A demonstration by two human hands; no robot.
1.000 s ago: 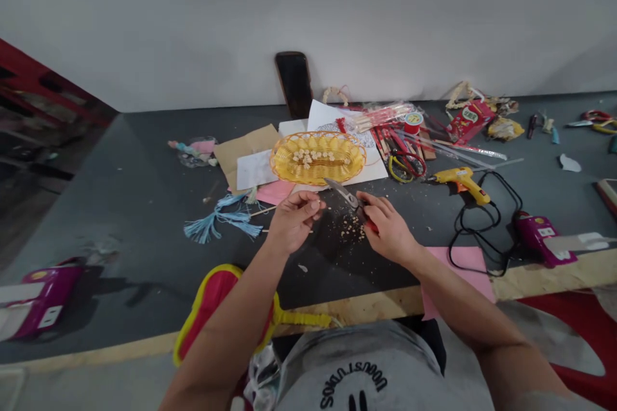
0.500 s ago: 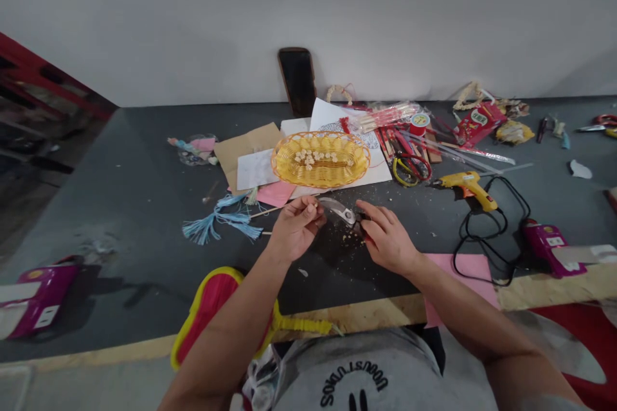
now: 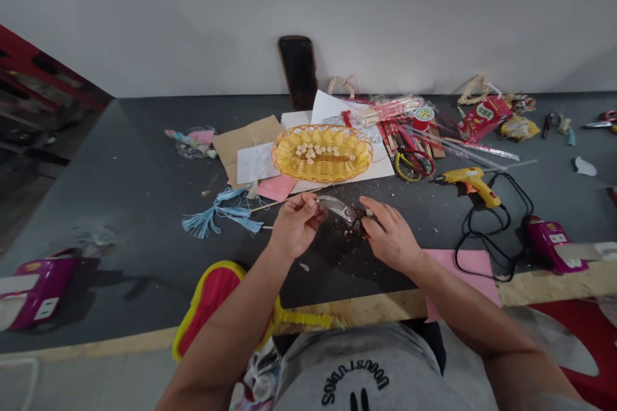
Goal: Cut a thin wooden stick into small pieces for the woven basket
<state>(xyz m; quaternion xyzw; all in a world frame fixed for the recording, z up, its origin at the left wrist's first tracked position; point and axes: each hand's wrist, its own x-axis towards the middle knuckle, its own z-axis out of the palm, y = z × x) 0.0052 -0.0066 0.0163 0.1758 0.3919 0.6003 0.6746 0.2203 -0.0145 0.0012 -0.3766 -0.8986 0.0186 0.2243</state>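
"What is the right hand (image 3: 391,234) doing?"

"Its grip is closed around the handles of the scissors (image 3: 344,210), mostly hidden by the palm, with the blades pointing at the left hand (image 3: 296,225)."

"And that one?"

"Thumb and forefinger pinch a small piece (image 3: 316,203) (too tiny to make out properly) right beside the blade tips."

"So where is the work?"

"Between the two hands, over the dark surface (image 3: 144,192), with pale crumbs (image 3: 348,232) scattered below the scissors."

"What lies just beyond?"

"A yellow basket (image 3: 332,173) on some papers, with little pale pieces (image 3: 310,153) grouped inside it."

"Farther out?"

"Blue tassels (image 3: 201,223) lie left of the left hand, and a yellow glue gun (image 3: 468,181) lies on the right. At the back, a phone (image 3: 297,70) leans against the wall (image 3: 193,26)."
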